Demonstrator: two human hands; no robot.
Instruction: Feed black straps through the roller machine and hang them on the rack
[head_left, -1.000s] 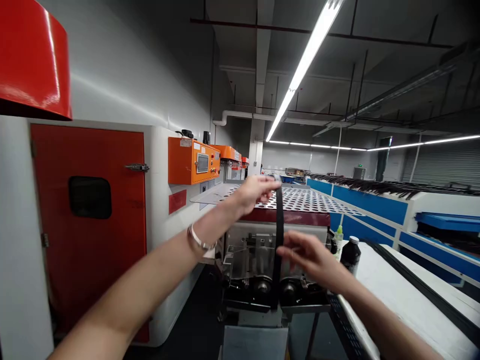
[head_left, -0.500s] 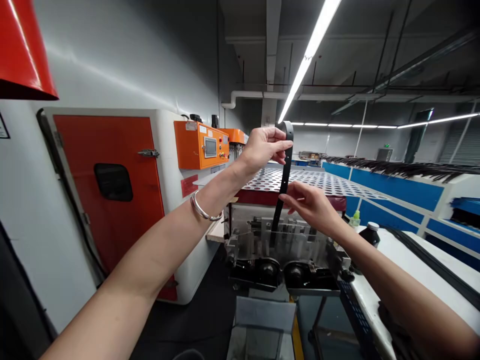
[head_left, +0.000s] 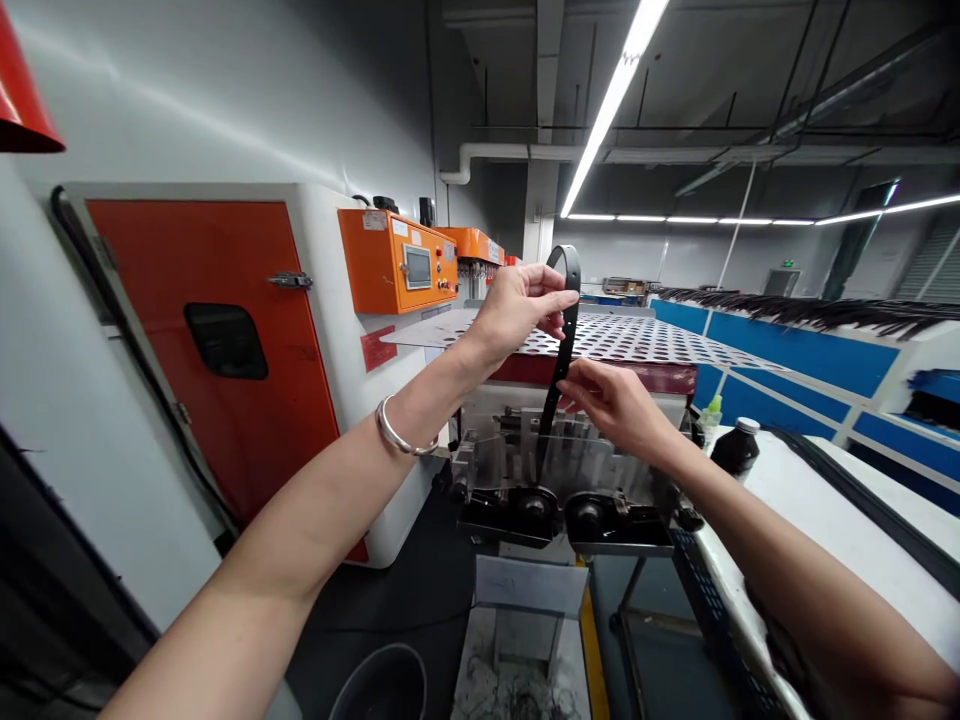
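A long black strap [head_left: 556, 372] hangs upright in front of me. My left hand [head_left: 517, 308], with a silver bangle on its wrist, pinches the strap's curled top end. Lower down, my right hand [head_left: 611, 403] closes its fingers on the strap's middle. The strap's lower end drops behind the clear guard of a small machine [head_left: 562, 490] with two black rollers at its front.
A perforated metal table [head_left: 645, 345] lies behind the machine. An orange door [head_left: 217, 340] and an orange control box [head_left: 394, 262] stand at left. A dark bottle [head_left: 736, 447] sits on the white bench [head_left: 825, 560] at right. A bucket [head_left: 382, 685] sits on the floor below.
Both hands have risen with the strap, then settled slightly lower. The right hand slid up from the strap's lower part to its middle. My view tilted down.
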